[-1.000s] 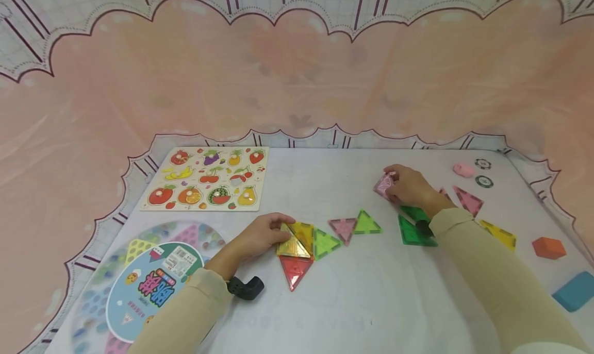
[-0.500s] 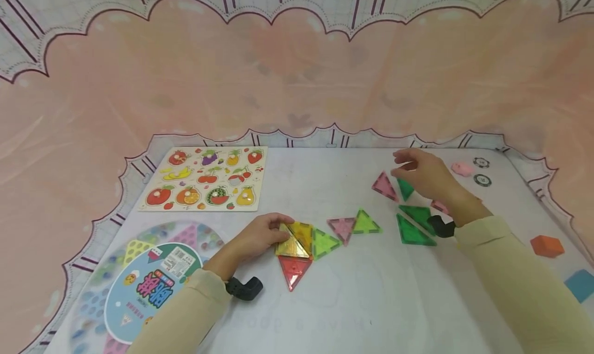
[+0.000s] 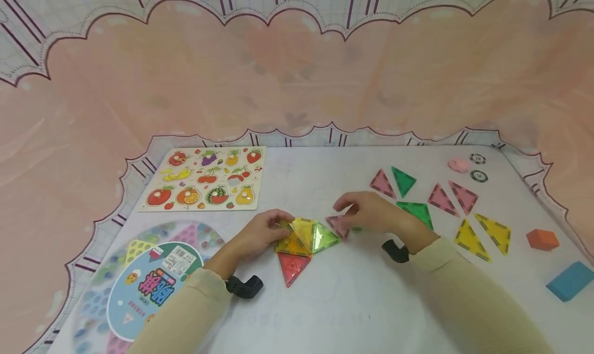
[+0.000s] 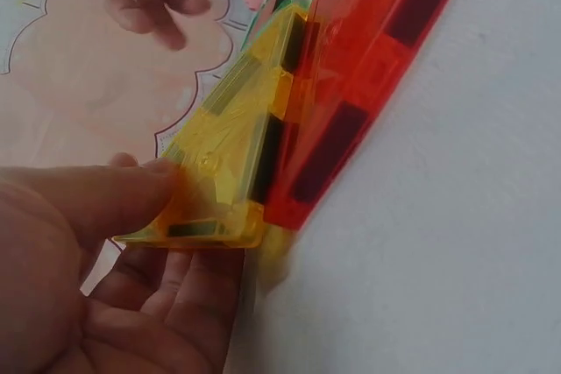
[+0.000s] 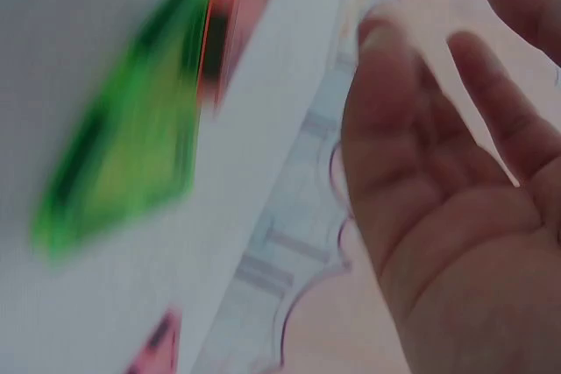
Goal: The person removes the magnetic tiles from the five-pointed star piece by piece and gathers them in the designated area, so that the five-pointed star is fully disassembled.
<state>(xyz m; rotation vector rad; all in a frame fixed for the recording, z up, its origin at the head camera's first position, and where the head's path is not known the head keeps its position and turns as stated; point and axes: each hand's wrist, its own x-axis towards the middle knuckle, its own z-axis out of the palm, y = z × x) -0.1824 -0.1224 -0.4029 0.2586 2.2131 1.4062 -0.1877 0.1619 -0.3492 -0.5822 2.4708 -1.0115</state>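
My left hand (image 3: pixel 260 234) pinches a clear yellow triangle magnetic tile (image 4: pixel 232 151), thumb on top and fingers below in the left wrist view. Two yellow triangles make a square, with a red triangle tile (image 3: pixel 293 267) at its near side and a light-green triangle tile (image 3: pixel 326 237) at its right. My right hand (image 3: pixel 373 212) hovers, fingers loosely bent and holding nothing, over a pink triangle tile (image 3: pixel 336 225) and another light-green tile (image 5: pixel 131 129). In the head view that hand hides most of this green tile.
Pink and dark-green tiles (image 3: pixel 403 181) lie behind the right arm, several pink and yellow tiles (image 3: pixel 493 231) further right. An orange block (image 3: pixel 543 239) and blue block (image 3: pixel 571 281) stand at the right edge. A fruit puzzle board (image 3: pixel 204 179) and round game board (image 3: pixel 153 292) lie left.
My right hand lets go of a pink tile at the back, then comes left and nearer, over the pink and light-green tiles. The left hand stays on the yellow tile.
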